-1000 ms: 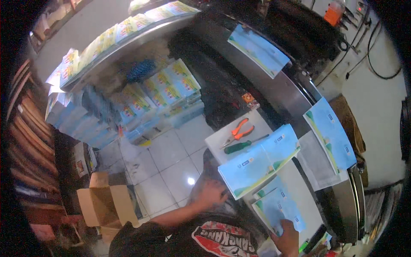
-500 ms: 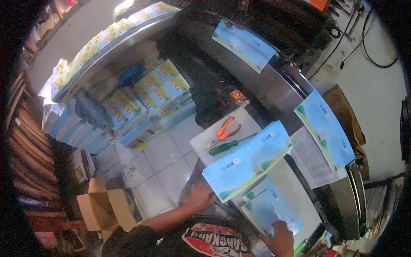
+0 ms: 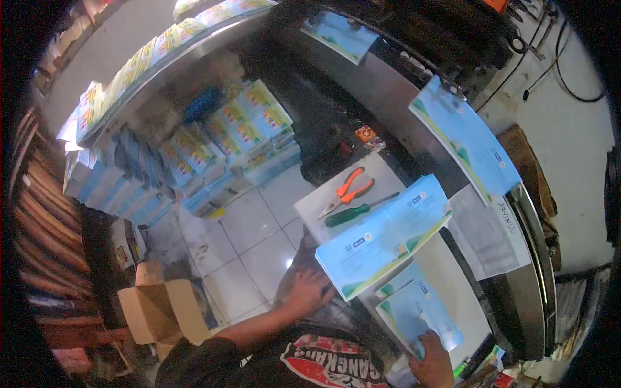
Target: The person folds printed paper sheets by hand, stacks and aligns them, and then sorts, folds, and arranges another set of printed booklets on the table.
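My left hand (image 3: 309, 292) lies on my dark-clothed leg beside a stack of light-blue printed sheets (image 3: 362, 252), its fingers loosely extended and holding nothing. At the near edge of a smaller stack of blue printed sheets (image 3: 424, 304), my right hand (image 3: 432, 362) has its thumb and fingers closed on the edge; how many sheets it pinches is hidden. Beyond the larger stack, orange-handled pliers (image 3: 352, 187) and a green-handled screwdriver (image 3: 349, 218) rest on a white board (image 3: 310, 205). More blue sheets (image 3: 466, 139) lie on the curved metal machine surface at right, with another blue sheet (image 3: 339, 35) farther along.
A greyish paper with handwriting (image 3: 488, 239) lies on the machine surface. Piles of printed sheets (image 3: 246, 129) stand on the tiled floor at far left, and more line a long shelf (image 3: 152, 55). An open cardboard box (image 3: 158, 310) sits at left. Cables (image 3: 550, 71) hang at far right.
The blue sheets on the machine surface have moved away toward the far left, uncovering more of the greyish paper. Both hands stay in nearly the same places; the view has shifted slightly.
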The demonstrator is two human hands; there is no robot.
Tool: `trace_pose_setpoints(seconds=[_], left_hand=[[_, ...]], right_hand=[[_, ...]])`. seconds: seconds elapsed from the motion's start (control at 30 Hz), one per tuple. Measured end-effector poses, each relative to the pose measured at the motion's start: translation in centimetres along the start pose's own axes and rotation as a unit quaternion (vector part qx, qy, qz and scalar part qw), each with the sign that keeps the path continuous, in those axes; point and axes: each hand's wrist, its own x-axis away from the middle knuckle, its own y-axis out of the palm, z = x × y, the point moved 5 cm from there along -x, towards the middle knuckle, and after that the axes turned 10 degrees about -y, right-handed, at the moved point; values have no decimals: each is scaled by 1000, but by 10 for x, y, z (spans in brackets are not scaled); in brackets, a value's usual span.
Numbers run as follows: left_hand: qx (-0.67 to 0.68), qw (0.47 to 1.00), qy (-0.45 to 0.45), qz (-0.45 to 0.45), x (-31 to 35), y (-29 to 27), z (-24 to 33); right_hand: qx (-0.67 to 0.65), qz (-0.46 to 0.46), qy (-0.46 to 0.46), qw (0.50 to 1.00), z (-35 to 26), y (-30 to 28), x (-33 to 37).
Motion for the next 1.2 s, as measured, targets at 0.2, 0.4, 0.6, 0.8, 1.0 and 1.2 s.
trace_pose_setpoints(seconds=[0.2, 0.4, 0.6, 0.8, 1.0, 1.2], left_hand=[[53, 999, 5, 12, 0, 3, -2], [54, 998, 8, 19, 0, -3, -6], [51, 999, 9, 9, -2, 0, -5], [48, 996, 36, 73, -2, 5, -5], [48, 998, 23, 28, -2, 4, 3], [29, 999, 17, 20, 0, 3, 4]], right_hand=[[-151, -147, 137, 968, 27, -19, 4], [24, 59, 274, 960, 119, -107, 19], [466, 463, 111, 746, 207, -295, 75], [470, 458, 20, 754, 141, -278, -129], [349, 330, -67, 875, 104, -148, -170], [100, 103, 22, 989, 70, -33, -67]])
